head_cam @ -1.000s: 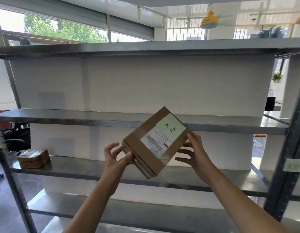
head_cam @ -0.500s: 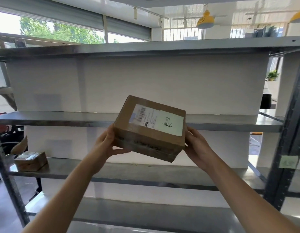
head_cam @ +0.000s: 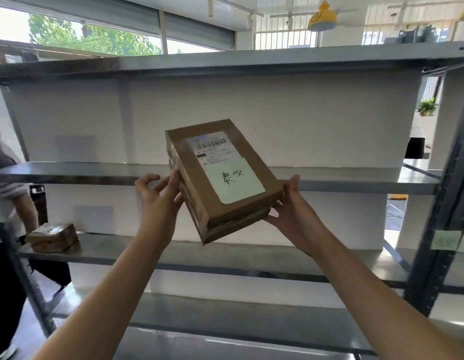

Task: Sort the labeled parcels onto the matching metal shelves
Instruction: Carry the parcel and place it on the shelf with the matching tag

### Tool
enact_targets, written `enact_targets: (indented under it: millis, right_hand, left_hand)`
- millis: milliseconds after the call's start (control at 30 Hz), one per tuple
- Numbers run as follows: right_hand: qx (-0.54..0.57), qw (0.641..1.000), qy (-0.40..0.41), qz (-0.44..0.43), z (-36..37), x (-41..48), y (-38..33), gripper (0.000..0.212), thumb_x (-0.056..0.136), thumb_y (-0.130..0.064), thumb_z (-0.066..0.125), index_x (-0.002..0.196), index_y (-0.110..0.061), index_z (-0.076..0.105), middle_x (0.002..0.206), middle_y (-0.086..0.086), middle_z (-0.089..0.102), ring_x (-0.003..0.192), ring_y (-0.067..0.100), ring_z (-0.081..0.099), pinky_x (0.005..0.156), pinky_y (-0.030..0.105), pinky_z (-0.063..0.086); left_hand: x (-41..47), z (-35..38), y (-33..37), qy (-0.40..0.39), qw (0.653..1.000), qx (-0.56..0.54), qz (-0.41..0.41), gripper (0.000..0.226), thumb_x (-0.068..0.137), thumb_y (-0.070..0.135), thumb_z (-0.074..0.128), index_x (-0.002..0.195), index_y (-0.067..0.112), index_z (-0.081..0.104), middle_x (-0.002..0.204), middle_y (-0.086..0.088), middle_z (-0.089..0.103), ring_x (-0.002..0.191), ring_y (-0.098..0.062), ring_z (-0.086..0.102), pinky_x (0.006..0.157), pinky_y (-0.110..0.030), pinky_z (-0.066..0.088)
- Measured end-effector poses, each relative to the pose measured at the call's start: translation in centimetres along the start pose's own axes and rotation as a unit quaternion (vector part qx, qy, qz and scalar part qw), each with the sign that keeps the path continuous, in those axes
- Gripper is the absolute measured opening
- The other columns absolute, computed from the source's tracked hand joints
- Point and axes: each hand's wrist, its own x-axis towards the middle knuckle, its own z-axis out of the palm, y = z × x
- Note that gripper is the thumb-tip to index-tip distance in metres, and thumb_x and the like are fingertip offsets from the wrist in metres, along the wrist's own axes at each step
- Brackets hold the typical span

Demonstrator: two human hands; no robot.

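Two hands on tilted cardboard parcel (head_cam: 220, 178).
Clasped underneath by curled right hand (head_cam: 293, 211); pressed by straight thumb of left hand (head_cam: 158, 201), fingers (head_cam: 145, 181) spread loose.

Parcel storeroom: tiered grey steel shelving rack (head_cam: 329, 178), taped brown cardboard parcel (head_cam: 54, 236) on a shelf, green paper tag (head_cam: 445, 240) on upright.
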Motion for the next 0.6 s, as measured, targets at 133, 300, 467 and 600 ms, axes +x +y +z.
enact_targets:
  millis: [133, 300, 467, 600]
  right_hand:
    - [-0.069, 0.997, 0.031, 0.010, 1.6, -0.9, 1.7, 0.032, 0.102, -0.041, 0.047, 0.111, -0.012, 0.056, 0.109, 0.011, 0.070, 0.107, 0.033, 0.063, 0.091, 0.049, 0.051]
    - [-0.064, 0.995, 0.067, 0.032, 3.1, -2.4, 4.8, 0.014, 0.100, -0.051, 0.046, 0.110, -0.043, 0.050, 0.122, 0.012, 0.065, 0.110, 0.035, 0.064, 0.100, 0.054, 0.049]
    - [-0.047, 0.994, 0.075, 0.057, 5.4, -2.8, 7.7, 0.013, 0.103, -0.041, 0.044, 0.116, -0.044, 0.049, 0.115, 0.014, 0.069, 0.089, 0.025, 0.068, 0.068, 0.035, 0.059]
    - [-0.027, 0.996, 0.054, 0.058, 8.9, -2.4, 9.8, 0.018, 0.103, -0.031, 0.046, 0.117, -0.040, 0.051, 0.124, 0.019, 0.064, 0.093, 0.027, 0.065, 0.073, 0.038, 0.055]
  left_hand:
    - [-2.9, 0.0, -2.3, 0.003, 0.988, 0.149, -0.039, 0.030, 0.099, 0.039, 0.056, 0.114, 0.013, 0.058, 0.109, -0.016, 0.068, 0.087, -0.025, 0.069, 0.070, -0.036, 0.060]
    - [-6.4, -1.3, -4.9, 0.023, 0.981, 0.172, -0.081, 0.027, 0.105, 0.039, 0.044, 0.118, 0.018, 0.054, 0.111, -0.009, 0.066, 0.094, -0.020, 0.070, 0.075, -0.033, 0.058]
    - [-9.3, -3.3, -5.2, 0.058, 0.984, 0.138, -0.099, 0.025, 0.105, 0.034, 0.045, 0.126, 0.023, 0.053, 0.117, -0.008, 0.068, 0.099, -0.025, 0.070, 0.079, -0.036, 0.060]
    - [-10.8, -6.2, -4.7, 0.135, 0.979, 0.119, -0.092, 0.020, 0.104, 0.030, 0.047, 0.118, 0.030, 0.062, 0.111, -0.005, 0.073, 0.095, -0.020, 0.072, 0.074, -0.032, 0.059]
